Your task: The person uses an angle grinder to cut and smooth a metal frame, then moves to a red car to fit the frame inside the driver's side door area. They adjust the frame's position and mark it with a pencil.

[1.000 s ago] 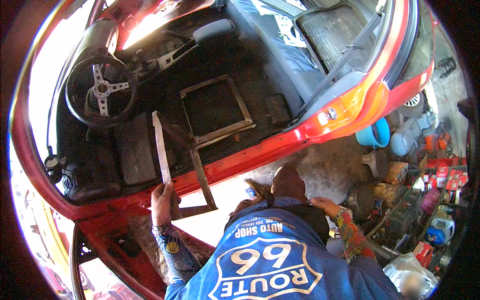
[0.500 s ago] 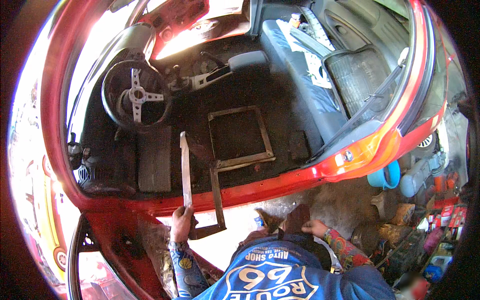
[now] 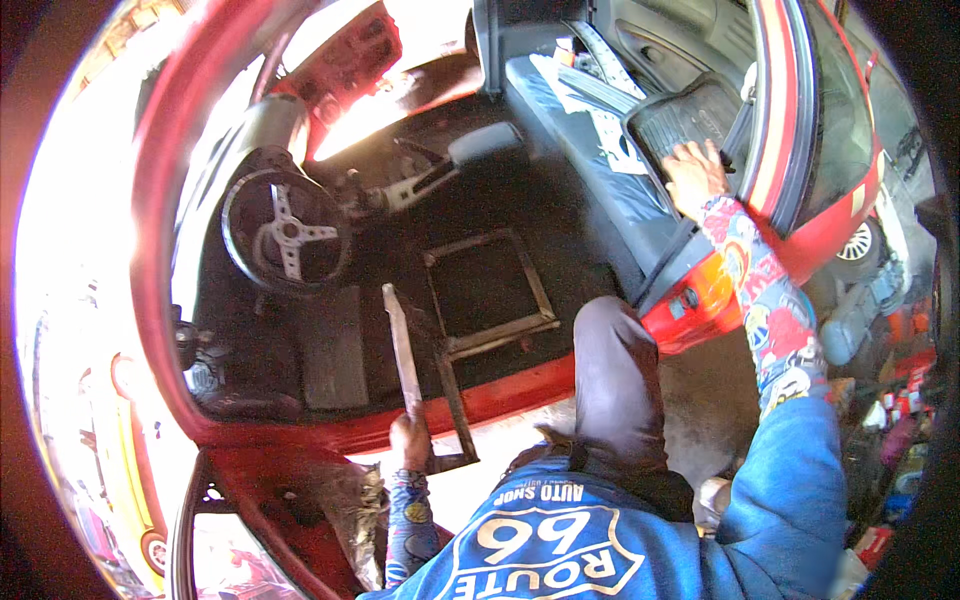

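My left hand is closed around the lower end of an angular metal frame. The bars of this frame reach over the red door sill into the car. On the dark floor beyond lies a rectangular metal frame; whether the two frames touch, I cannot tell. My right hand, fingers spread, is stretched out to the right beside a black ribbed mat that leans by the rear seat. It seems to rest near the mat's edge, but contact is unclear.
A steering wheel stands left, with the centre console and its grey armrest farther in. Papers lie on the blue-grey seat. The red door sill and door pillar border the opening. My raised knee is at the sill.
My right hand has gone from beside my leg up to the mat by the rear seat. My right knee has risen toward the sill. The left hand keeps its hold on the metal frame.
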### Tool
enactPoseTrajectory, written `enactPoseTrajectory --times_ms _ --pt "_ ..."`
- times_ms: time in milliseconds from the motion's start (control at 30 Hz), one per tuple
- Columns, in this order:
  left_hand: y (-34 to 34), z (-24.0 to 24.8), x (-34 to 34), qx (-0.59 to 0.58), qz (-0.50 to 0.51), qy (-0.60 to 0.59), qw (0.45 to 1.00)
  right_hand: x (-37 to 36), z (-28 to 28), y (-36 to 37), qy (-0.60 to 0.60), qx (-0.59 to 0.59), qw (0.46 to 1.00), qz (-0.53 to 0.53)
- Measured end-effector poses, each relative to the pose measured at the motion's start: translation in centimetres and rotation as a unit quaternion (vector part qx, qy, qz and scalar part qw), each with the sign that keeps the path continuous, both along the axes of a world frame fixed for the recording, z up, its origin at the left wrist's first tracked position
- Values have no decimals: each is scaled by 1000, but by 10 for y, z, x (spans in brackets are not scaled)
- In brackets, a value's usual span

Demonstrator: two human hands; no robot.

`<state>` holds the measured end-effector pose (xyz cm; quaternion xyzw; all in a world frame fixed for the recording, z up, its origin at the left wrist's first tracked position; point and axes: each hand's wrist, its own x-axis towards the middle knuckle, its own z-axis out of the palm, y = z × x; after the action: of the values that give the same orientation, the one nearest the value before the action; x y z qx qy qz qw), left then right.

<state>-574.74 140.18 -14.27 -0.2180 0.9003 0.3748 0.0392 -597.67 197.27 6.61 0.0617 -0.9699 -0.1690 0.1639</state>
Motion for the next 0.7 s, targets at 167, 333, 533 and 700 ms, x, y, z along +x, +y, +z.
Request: enactPoseTrajectory --times_ms 167,333,533,700 --pt "-23 -7 18 111 67 -60 990 -6 -6 9 -233 114 956 -139" --pt "-16 2 52 242 107 35 964 -7 -18 9 -140 -5 983 -117" --pt "15 17 90 121 83 -36 989 -17 -55 -5 -151 -266 950 -57" --pt "38 28 76 131 198 -69 969 -34 -134 -5 -184 -496 845 73"
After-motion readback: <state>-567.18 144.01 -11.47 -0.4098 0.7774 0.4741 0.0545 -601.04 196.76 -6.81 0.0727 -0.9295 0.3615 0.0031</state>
